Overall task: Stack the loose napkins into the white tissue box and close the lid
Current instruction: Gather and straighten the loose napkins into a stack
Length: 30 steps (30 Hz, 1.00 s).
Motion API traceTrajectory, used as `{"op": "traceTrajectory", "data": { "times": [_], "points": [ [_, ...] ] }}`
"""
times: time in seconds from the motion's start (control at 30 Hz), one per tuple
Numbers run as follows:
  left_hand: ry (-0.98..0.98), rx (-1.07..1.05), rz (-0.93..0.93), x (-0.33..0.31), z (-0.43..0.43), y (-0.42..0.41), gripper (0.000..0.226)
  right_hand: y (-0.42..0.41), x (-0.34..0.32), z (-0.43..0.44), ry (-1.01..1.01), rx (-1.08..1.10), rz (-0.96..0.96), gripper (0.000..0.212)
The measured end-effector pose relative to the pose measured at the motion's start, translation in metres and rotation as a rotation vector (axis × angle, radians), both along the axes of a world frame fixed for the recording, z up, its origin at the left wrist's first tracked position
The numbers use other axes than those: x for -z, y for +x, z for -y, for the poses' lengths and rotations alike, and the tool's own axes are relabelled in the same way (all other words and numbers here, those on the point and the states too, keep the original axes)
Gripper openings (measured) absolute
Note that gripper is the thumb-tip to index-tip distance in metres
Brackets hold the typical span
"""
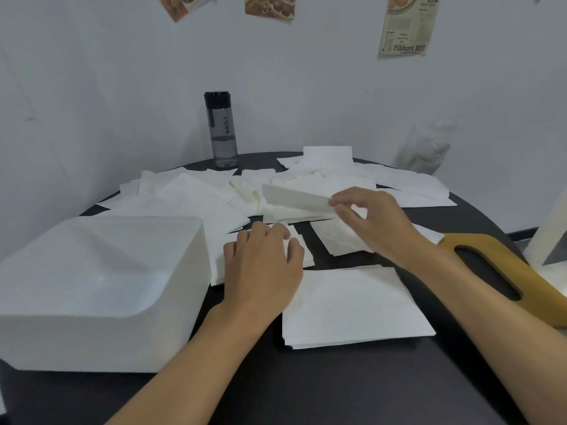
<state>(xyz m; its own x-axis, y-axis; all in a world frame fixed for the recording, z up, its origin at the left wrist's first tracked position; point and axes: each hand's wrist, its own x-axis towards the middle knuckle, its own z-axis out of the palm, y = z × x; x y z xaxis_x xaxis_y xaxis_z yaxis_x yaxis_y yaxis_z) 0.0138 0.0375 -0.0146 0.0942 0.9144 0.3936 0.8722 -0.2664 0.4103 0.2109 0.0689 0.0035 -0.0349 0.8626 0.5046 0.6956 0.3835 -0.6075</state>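
Observation:
The white tissue box [101,289] sits open at the near left of the dark round table [306,384]. A neat stack of napkins [352,305] lies in front of me, right of the box. Several loose napkins [190,194] are scattered across the far half of the table. My right hand [371,219] pinches a folded napkin [294,199] and holds it lifted above the pile. My left hand [264,265] rests palm down on a small napkin [299,250] between the box and the stack, its fingers bent.
A dark water bottle [221,130] stands at the table's far edge by the wall. A wooden lid with a slot [503,268] lies at the right edge, next to a white object [552,240]. A clear plastic bag [426,151] leans at the back right.

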Motion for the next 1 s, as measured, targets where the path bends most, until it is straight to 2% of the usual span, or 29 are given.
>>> {"op": "traceTrajectory", "data": {
  "times": [0.1, 0.2, 0.27, 0.33, 0.4, 0.47, 0.6, 0.73, 1.0],
  "points": [
    [0.068, 0.025, 0.221, -0.003, 0.001, 0.001, 0.031, 0.004, -0.007, 0.004, 0.118, -0.005, -0.228, 0.031],
    [0.109, 0.051, 0.492, -0.007, 0.001, 0.002, 0.049, 0.003, -0.016, 0.014, 0.141, -0.044, -0.435, 0.04],
    [0.038, 0.052, 0.675, -0.013, 0.002, 0.002, 0.062, 0.003, -0.02, 0.019, 0.119, -0.083, -0.575, 0.04],
    [-0.072, 0.083, 0.821, -0.018, 0.002, 0.002, 0.064, 0.006, -0.021, 0.02, 0.08, -0.099, -0.669, 0.04],
    [-0.154, 0.156, 0.952, -0.022, 0.002, 0.002, 0.046, 0.008, -0.02, 0.021, 0.042, -0.084, -0.688, 0.039],
    [-0.168, 0.214, 1.048, -0.024, 0.002, 0.004, 0.011, 0.01, -0.019, 0.021, 0.008, -0.06, -0.671, 0.037],
    [-0.157, 0.238, 1.13, -0.026, 0.003, 0.004, 0.015, 0.011, -0.018, 0.022, -0.072, -0.029, -0.626, 0.031],
    [-0.156, 0.237, 1.048, -0.023, 0.004, 0.003, 0.04, 0.016, -0.02, 0.032, -0.159, -0.039, -0.549, 0.026],
    [-0.184, 0.398, 0.777, -0.027, 0.011, -0.006, 0.02, 0.031, -0.024, 0.078, -0.349, -0.112, -0.372, 0.014]
  ]
}}
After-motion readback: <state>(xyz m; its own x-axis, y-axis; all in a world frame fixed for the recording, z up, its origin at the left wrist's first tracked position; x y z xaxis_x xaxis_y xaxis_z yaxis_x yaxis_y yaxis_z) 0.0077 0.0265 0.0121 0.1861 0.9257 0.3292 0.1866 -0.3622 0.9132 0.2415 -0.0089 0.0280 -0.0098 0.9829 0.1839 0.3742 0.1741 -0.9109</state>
